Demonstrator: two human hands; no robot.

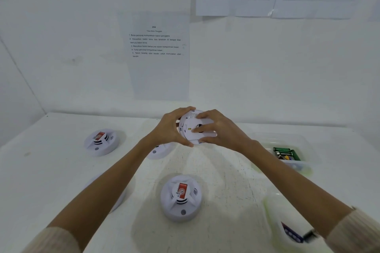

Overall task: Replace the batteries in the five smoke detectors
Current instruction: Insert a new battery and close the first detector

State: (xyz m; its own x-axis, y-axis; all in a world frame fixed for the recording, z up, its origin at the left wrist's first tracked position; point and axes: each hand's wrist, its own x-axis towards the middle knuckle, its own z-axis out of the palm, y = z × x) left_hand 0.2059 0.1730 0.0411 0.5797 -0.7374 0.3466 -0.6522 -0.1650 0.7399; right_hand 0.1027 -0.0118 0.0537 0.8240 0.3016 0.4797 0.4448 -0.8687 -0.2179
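I hold a white round smoke detector (192, 129) in the air above the table's far middle, its back side turned toward me. My left hand (171, 129) grips its left rim. My right hand (216, 129) covers its right side, fingers pressed on the back near a dark hole. Another detector (181, 197) with a red label rests face up near me. A third detector (101, 141) with a red label lies at the left. A fourth detector (159, 151) peeks out under my left wrist. A fifth detector (118, 201) is mostly hidden beneath my left forearm.
A clear plastic tub (287, 141) at the right holds green and other batteries (285, 153). A second clear container (273, 207) with dark batteries (292, 235) sits at the near right under my right forearm. Instruction sheets (156, 55) hang on the white wall behind the white table (226, 180).
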